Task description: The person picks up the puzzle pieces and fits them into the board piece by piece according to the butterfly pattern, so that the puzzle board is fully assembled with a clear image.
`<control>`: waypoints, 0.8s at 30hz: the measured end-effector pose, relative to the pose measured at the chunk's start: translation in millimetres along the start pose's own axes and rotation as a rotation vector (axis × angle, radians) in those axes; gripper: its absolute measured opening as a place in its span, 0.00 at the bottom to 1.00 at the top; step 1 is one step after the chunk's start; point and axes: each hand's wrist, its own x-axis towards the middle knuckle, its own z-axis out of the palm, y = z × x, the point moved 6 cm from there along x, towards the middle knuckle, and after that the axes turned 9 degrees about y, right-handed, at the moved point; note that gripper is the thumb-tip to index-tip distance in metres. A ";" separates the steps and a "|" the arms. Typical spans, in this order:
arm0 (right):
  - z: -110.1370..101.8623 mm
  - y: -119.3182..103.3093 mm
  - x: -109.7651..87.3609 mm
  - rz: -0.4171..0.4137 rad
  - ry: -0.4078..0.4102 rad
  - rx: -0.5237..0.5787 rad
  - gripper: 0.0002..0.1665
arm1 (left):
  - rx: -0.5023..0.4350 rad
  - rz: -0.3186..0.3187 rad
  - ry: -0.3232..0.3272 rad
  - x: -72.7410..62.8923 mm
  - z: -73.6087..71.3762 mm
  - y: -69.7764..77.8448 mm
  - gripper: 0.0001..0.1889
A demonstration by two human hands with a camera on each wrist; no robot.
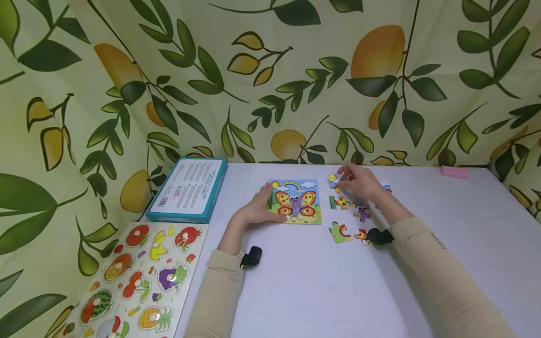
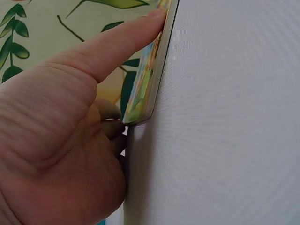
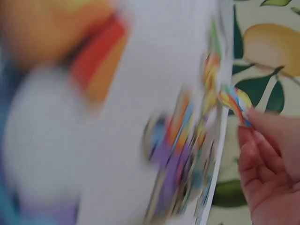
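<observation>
A square butterfly picture board [image 1: 296, 202] lies flat on the table. My left hand [image 1: 259, 206] rests at its left side, the thumb [image 2: 126, 42] stretched along the near edge and the other fingers by the left edge. To the right of the board, my right hand [image 1: 359, 181] pinches a small jigsaw piece [image 1: 334, 178] with a yellow sun and part of a rainbow; in the right wrist view the piece [image 3: 236, 99] sits at the fingertips. Close by lie a wing piece [image 1: 339, 203], a purple piece [image 1: 362, 212], a green piece [image 1: 340, 233] and an orange piece [image 1: 361, 236].
On the left stands a teal-edged box [image 1: 188, 188] with printed text. Nearer me is a fruit puzzle board [image 1: 148, 277] with knobs. A pink block [image 1: 454, 172] lies at the back right of the white table [image 1: 317, 291]. Leaf-patterned cloth [image 1: 270, 94] hangs behind.
</observation>
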 end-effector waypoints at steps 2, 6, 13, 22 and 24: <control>-0.9 -5.4 1.6 0.021 0.052 0.064 0.17 | -0.001 0.001 -0.001 0.0 -0.4 0.0 0.60; 11.2 -23.8 6.2 0.125 0.065 0.269 0.19 | -0.003 -0.002 -0.004 -0.2 -0.8 -0.1 0.60; 64.1 -60.4 12.9 0.254 -0.038 0.494 0.20 | -0.004 0.012 -0.007 2.9 4.2 -3.4 0.59; 103.0 -84.6 20.8 0.175 -0.036 0.362 0.16 | 0.000 0.024 -0.004 0.7 3.3 -1.1 0.59; 105.4 -89.3 22.9 0.138 -0.024 0.324 0.15 | 0.006 0.029 -0.001 0.2 0.9 -1.4 0.59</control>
